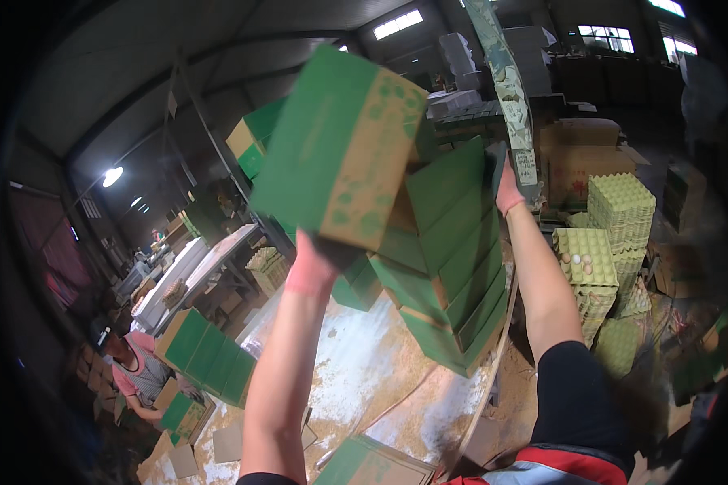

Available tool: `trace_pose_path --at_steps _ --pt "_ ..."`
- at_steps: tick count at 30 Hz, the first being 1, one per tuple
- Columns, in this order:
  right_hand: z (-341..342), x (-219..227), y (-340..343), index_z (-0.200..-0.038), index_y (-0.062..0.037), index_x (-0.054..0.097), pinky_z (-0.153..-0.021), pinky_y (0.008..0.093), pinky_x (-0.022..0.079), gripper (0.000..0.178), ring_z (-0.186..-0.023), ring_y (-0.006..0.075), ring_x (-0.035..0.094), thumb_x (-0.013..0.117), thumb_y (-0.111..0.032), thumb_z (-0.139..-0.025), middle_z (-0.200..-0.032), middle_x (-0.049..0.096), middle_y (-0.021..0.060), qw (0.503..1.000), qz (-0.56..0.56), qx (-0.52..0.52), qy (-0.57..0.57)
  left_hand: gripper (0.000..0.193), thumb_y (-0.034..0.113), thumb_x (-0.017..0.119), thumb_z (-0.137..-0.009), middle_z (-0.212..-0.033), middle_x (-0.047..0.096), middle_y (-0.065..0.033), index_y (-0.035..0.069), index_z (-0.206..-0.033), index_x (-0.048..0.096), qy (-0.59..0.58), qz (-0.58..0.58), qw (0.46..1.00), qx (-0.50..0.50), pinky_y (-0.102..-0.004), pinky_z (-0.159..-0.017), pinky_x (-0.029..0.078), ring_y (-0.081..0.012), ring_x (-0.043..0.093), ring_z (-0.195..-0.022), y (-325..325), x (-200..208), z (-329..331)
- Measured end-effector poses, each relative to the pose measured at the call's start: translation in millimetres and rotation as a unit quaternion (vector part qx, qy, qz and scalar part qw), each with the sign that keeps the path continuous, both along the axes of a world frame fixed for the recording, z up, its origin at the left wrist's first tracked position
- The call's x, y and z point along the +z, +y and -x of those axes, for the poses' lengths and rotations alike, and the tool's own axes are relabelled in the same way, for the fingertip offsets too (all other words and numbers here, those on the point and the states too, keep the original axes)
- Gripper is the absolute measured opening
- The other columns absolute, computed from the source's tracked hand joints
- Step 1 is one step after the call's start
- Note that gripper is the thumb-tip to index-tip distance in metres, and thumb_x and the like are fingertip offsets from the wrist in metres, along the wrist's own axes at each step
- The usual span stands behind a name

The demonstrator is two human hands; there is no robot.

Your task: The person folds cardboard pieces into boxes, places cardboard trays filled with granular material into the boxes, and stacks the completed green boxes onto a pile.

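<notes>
My left hand, in a pink glove with a dark palm, holds a green and brown cardboard box by its lower edge. The box is raised, tilted and slightly blurred. Behind and right of it rises a tall stack of green cardboard boxes. Alongside the top of that stack is my right hand, similarly gloved, with its fingers stretched upward and flat. Whether it presses on the stack is hard to make out. Part of the stack's upper end is hidden behind the raised box.
Egg trays stand piled at the right, a few eggs on one. A patterned post rises beyond my right hand. At lower left a person handles boxes beside a green box row. Flattened cardboard lies near me.
</notes>
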State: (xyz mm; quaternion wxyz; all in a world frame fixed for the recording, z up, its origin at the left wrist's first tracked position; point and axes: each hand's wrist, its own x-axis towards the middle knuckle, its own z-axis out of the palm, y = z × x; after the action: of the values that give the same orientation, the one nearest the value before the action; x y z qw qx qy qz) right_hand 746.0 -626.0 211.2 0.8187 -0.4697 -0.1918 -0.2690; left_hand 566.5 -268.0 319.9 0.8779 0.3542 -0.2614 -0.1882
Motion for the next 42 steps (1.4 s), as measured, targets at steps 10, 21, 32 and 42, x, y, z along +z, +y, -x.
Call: trace_pose_path --at_steps 10,21,32,42 --pt "-10.4 -24.9 4.7 -0.125 0.0006 0.052 -0.102 0.0481 0.040 0.032 -0.120 0.0426 0.047 0.046 -0.017 -0.099 -0.137 0.048 0.0221 0.603 0.545 -0.572 0.108 0.076 0.067 0.039 -0.094 -0.139 0.049 -0.0172 0.019 -0.152 0.033 -0.089 -0.558 0.793 0.228 -0.0431 -0.099 0.045 -0.0325 0.053 -0.119 -54.1 21.9 -38.3" --pt "322.8 -194.0 242.8 -0.136 -0.0016 0.045 -0.105 0.0443 0.039 0.049 -0.121 0.0381 0.050 0.060 -0.019 -0.092 -0.127 0.052 0.0232 0.799 0.582 0.045 -0.142 0.054 0.037 0.058 -0.095 -0.130 0.056 -0.0230 0.002 -0.136 0.050 -0.037 -0.728 0.514 0.453 -0.0405 -0.104 0.041 -0.0380 0.053 -0.120 181.5 -234.8 252.5" --pt "477.1 -377.4 378.2 -0.153 0.0005 0.011 -0.116 0.0521 0.024 0.110 -0.141 0.0551 0.019 0.071 -0.052 -0.078 -0.154 0.017 0.0351 0.556 0.767 0.286 0.145 0.094 0.058 0.053 -0.087 -0.147 0.034 -0.0344 -0.004 -0.150 0.024 0.528 -0.663 0.301 0.436 -0.0523 -0.112 0.029 -0.0506 0.037 -0.133 243.0 -503.7 593.0" --pt "445.8 -218.4 399.4 -0.135 -0.0155 0.053 -0.107 0.0471 0.038 0.064 -0.132 0.0393 0.045 0.077 -0.031 -0.077 -0.141 0.050 0.0198 0.452 0.762 0.349 -0.305 0.073 0.064 0.049 -0.088 -0.117 0.063 -0.0271 0.001 -0.122 0.061 0.407 -0.721 0.458 0.323 -0.0442 -0.100 0.044 -0.0381 0.059 -0.115 341.8 -300.5 622.7"
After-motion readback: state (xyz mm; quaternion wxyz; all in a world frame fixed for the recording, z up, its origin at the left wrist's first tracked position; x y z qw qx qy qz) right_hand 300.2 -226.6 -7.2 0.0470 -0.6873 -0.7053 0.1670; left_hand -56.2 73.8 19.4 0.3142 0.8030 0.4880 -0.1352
